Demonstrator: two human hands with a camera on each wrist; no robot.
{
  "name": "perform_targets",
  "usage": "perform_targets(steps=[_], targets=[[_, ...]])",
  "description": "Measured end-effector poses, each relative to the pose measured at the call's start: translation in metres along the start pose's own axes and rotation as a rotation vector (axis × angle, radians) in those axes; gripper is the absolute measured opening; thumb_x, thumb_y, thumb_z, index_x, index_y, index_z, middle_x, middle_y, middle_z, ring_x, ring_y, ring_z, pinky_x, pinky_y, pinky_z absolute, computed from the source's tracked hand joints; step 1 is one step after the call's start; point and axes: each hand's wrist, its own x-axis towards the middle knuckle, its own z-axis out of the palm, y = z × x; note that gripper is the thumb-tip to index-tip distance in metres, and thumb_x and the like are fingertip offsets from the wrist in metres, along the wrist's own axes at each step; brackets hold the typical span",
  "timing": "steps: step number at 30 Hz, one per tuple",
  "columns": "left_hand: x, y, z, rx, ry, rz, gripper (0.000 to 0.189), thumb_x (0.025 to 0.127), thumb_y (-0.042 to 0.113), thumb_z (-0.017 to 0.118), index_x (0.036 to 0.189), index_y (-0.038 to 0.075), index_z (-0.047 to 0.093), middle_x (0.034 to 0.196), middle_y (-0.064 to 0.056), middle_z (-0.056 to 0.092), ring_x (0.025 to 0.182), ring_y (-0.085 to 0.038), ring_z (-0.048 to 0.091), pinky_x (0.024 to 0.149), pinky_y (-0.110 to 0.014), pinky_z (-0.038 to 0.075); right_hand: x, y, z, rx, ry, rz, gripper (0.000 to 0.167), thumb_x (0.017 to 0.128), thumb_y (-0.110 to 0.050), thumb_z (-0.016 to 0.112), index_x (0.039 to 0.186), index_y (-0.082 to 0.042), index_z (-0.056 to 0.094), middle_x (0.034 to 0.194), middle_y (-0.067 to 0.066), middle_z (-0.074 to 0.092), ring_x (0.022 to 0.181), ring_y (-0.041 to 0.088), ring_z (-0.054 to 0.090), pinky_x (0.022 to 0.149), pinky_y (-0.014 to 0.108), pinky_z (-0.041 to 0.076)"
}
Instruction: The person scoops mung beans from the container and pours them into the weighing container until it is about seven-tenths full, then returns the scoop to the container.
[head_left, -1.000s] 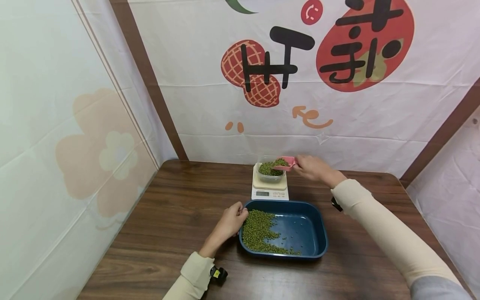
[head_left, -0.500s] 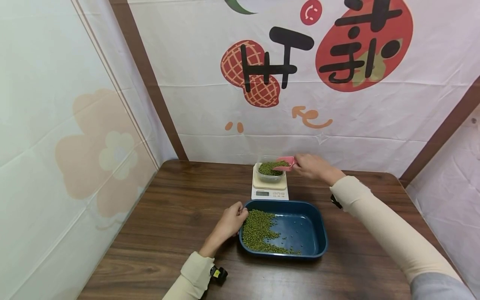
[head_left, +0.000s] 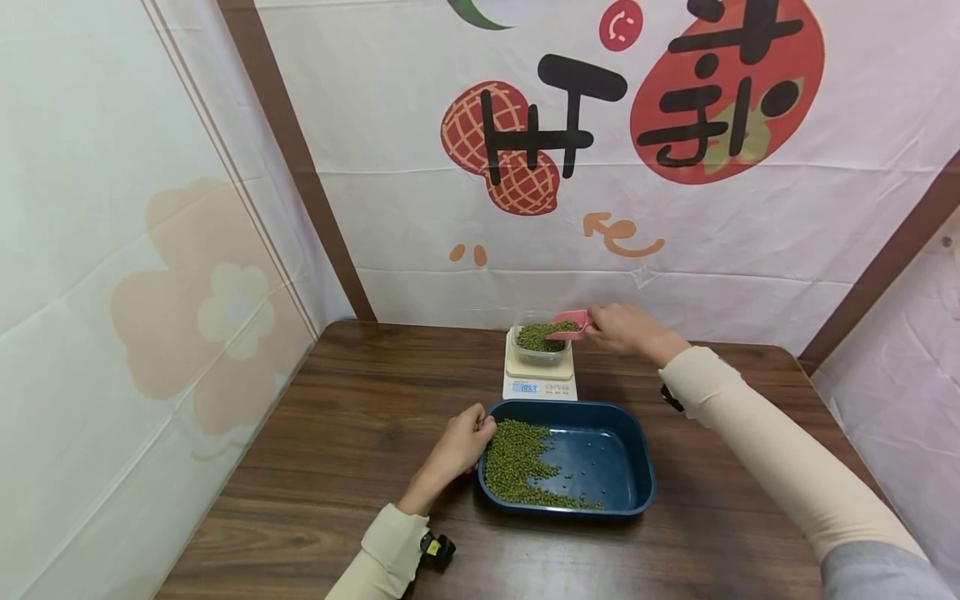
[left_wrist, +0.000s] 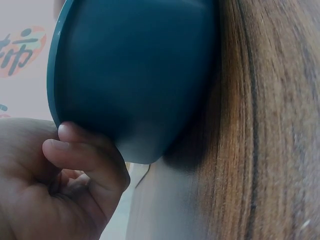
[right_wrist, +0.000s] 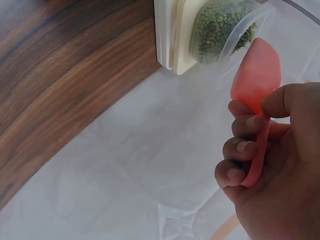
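My right hand [head_left: 626, 327] grips the handle of a pink scoop [right_wrist: 257, 75], fingers curled round it in the right wrist view. In the head view the scoop holds green mung beans and overlaps the right side of a clear plastic container [head_left: 542, 358]. Mung beans [right_wrist: 220, 27] fill much of that container, which sits on a white and cream kitchen scale [head_left: 555, 373]. The scale's display [head_left: 525, 387] is lit blue with digits. My left hand [head_left: 459, 439] holds the left rim of a dark blue tray [left_wrist: 135, 70], fingers curled at its edge.
Mung beans [head_left: 517, 467] lie heaped along the tray's left side, with a few scattered across its bare floor. The tray stands on a brown wooden table [head_left: 337, 433], just in front of the scale. Behind the table's far edge hangs a printed white cloth [head_left: 420, 300].
The scale's display has gone from dark to lit with digits. The scoop and right hand have shifted up slightly over the container. My left hand and the tray stay put.
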Motion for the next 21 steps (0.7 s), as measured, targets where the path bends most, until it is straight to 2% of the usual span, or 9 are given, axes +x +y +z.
perform_targets(steps=[1, 3, 4, 5, 6, 14, 19, 20, 21], targets=[[-0.003, 0.009, -0.002, -0.006, -0.006, -0.033, 0.031, 0.110, 0.023, 0.050, 0.082, 0.014, 0.041, 0.061, 0.005, 0.039, 0.041, -0.012, 0.043, 0.037, -0.026, 0.040, 0.000, 0.000, 0.000, -0.004, -0.003, 0.000, 0.019, 0.106, -0.020, 0.052, 0.100, -0.005, 0.059, 0.083, 0.007, 0.057, 0.075, 0.023, 0.052, 0.072, 0.041, 0.046], [-0.004, 0.012, -0.002, 0.004, -0.005, -0.045, 0.031, 0.110, 0.022, 0.049, 0.082, 0.014, 0.040, 0.061, 0.005, 0.039, 0.042, -0.011, 0.043, 0.037, -0.024, 0.039, 0.000, 0.000, -0.001, -0.012, -0.004, 0.001, 0.019, 0.107, -0.020, 0.052, 0.099, -0.005, 0.060, 0.083, 0.007, 0.057, 0.074, 0.023, 0.052, 0.072, 0.041, 0.045], [-0.007, 0.022, -0.004, 0.001, -0.007, -0.082, 0.029, 0.109, 0.017, 0.049, 0.082, 0.013, 0.041, 0.061, 0.004, 0.039, 0.042, -0.012, 0.044, 0.037, -0.024, 0.041, 0.000, -0.001, -0.002, -0.016, -0.005, 0.001, 0.018, 0.107, -0.020, 0.053, 0.098, -0.005, 0.060, 0.082, 0.007, 0.056, 0.074, 0.023, 0.052, 0.071, 0.041, 0.045], [-0.007, 0.023, -0.004, 0.002, -0.007, -0.085, 0.029, 0.109, 0.017, 0.049, 0.081, 0.013, 0.040, 0.062, 0.004, 0.039, 0.042, -0.012, 0.043, 0.037, -0.024, 0.040, 0.000, -0.001, -0.002, -0.020, -0.005, 0.000, 0.018, 0.107, -0.020, 0.053, 0.097, -0.006, 0.060, 0.082, 0.007, 0.056, 0.074, 0.023, 0.052, 0.070, 0.041, 0.045], [-0.006, 0.018, -0.003, 0.012, -0.004, -0.061, 0.030, 0.110, 0.018, 0.048, 0.081, 0.014, 0.040, 0.062, 0.004, 0.039, 0.041, -0.012, 0.043, 0.037, -0.025, 0.040, 0.000, -0.002, -0.003, -0.024, -0.005, 0.000, 0.018, 0.106, -0.020, 0.054, 0.097, -0.006, 0.059, 0.082, 0.007, 0.056, 0.073, 0.023, 0.052, 0.070, 0.041, 0.045], [-0.007, 0.018, -0.004, -0.007, -0.012, -0.036, 0.030, 0.110, 0.022, 0.047, 0.081, 0.014, 0.040, 0.062, 0.004, 0.039, 0.041, -0.012, 0.043, 0.036, -0.024, 0.040, 0.001, -0.003, -0.005, -0.059, -0.007, -0.005, 0.018, 0.105, -0.022, 0.056, 0.094, -0.008, 0.061, 0.083, 0.007, 0.059, 0.074, 0.024, 0.052, 0.071, 0.042, 0.047], [-0.006, 0.018, -0.004, 0.005, -0.016, -0.063, 0.030, 0.111, 0.020, 0.047, 0.082, 0.014, 0.041, 0.061, 0.004, 0.040, 0.042, -0.013, 0.044, 0.037, -0.024, 0.040, 0.002, -0.004, -0.006, -0.077, 0.002, -0.009, 0.017, 0.105, -0.021, 0.059, 0.095, -0.008, 0.062, 0.083, 0.007, 0.062, 0.074, 0.024, 0.053, 0.072, 0.042, 0.048], [-0.007, 0.024, -0.005, 0.000, -0.017, -0.095, 0.030, 0.110, 0.018, 0.049, 0.082, 0.013, 0.041, 0.061, 0.003, 0.040, 0.042, -0.013, 0.044, 0.038, -0.024, 0.040, 0.003, -0.005, -0.007, -0.080, 0.005, -0.011, 0.017, 0.105, -0.021, 0.059, 0.095, -0.007, 0.063, 0.083, 0.008, 0.062, 0.073, 0.024, 0.054, 0.072, 0.042, 0.048], [-0.007, 0.024, -0.005, 0.005, -0.015, -0.104, 0.030, 0.110, 0.018, 0.049, 0.082, 0.013, 0.041, 0.061, 0.003, 0.040, 0.043, -0.013, 0.044, 0.039, -0.024, 0.040, 0.003, -0.005, -0.007, -0.086, 0.008, -0.017, 0.017, 0.105, -0.020, 0.059, 0.095, -0.007, 0.063, 0.084, 0.008, 0.063, 0.073, 0.024, 0.054, 0.071, 0.042, 0.048]])
